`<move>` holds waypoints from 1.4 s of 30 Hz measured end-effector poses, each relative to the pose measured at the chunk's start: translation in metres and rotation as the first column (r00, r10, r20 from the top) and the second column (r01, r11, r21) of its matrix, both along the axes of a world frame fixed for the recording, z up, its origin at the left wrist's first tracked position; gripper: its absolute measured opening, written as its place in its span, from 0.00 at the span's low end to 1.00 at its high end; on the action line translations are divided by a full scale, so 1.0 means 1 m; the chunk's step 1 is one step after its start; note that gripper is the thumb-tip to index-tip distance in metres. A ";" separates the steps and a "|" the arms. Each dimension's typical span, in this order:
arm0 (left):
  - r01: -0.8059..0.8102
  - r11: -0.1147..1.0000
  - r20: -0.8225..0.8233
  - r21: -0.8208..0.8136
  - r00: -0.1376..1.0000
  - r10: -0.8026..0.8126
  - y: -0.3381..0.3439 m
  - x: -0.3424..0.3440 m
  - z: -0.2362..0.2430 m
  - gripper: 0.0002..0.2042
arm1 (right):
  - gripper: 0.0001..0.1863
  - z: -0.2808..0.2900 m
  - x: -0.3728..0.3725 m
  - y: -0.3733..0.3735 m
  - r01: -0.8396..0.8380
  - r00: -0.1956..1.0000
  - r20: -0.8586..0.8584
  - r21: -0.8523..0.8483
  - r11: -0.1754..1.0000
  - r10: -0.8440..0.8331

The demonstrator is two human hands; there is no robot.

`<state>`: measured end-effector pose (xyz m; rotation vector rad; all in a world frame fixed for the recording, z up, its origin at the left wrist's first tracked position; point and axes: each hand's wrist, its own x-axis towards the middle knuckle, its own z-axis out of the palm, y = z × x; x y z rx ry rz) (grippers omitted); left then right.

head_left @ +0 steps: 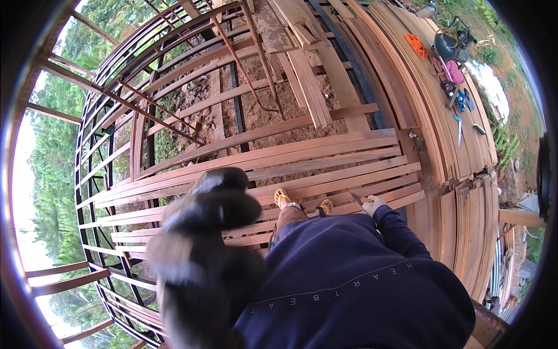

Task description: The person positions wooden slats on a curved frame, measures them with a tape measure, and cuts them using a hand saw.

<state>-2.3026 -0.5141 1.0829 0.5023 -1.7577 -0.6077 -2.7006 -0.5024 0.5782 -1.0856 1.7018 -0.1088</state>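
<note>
My left hand point(212, 215) is raised close to the camera in a grey and black glove. It is smeared by motion, so I cannot tell how its fingers are set or whether they hold anything. Lower and to the right, my right hand point(372, 205) wears a pale glove and is closed at the end of a dark blue sleeve. A short, thin brown piece juts from its fingers; its kind is too small to make out. Below both hands, long reddish wooden planks point(325, 152) lie side by side with gaps, and my feet in yellow sandals point(282, 198) stand on them.
Bare joists and a dark metal frame point(237, 99) cross soil at the far left. Loose boards point(311, 87) lie across the frame. On the right are plank stacks point(407, 87), with an orange item point(416, 45), a blue handsaw point(458, 129) and other tools on top.
</note>
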 end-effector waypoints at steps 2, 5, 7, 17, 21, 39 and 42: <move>0.149 0.984 -0.040 -0.097 0.987 -0.153 -0.008 -0.014 0.002 0.20 | 0.16 0.028 -0.010 0.003 0.138 0.989 0.032 0.087 0.987 -0.141; 0.208 0.965 0.016 -0.159 0.978 -0.208 0.002 -0.028 0.035 0.20 | 0.17 0.002 -0.002 0.005 0.122 0.982 0.140 0.020 0.992 -0.123; 0.238 0.957 0.011 -0.166 0.971 -0.240 -0.002 -0.033 0.036 0.19 | 0.17 -0.022 -0.013 0.022 0.102 0.992 0.078 0.021 0.995 -0.103; 0.087 0.996 -0.145 0.027 0.986 -0.082 -0.011 -0.006 0.017 0.18 | 0.26 -0.084 -0.070 0.104 -0.551 0.744 -0.253 0.293 0.781 0.619; -0.299 0.849 0.077 0.436 0.952 0.296 -0.020 0.021 -0.061 0.18 | 0.29 -0.103 -0.085 0.114 -0.564 0.693 -0.225 0.422 0.709 0.685; -0.391 -0.589 0.639 0.707 0.711 0.294 0.304 0.197 -0.561 0.17 | 0.10 0.022 0.105 -0.092 0.138 0.946 0.260 0.220 0.966 -0.194; -0.135 -0.499 0.454 0.856 0.656 0.603 0.280 0.193 -0.543 0.13 | 0.04 0.020 0.096 -0.094 0.112 0.976 0.162 0.190 0.975 -0.144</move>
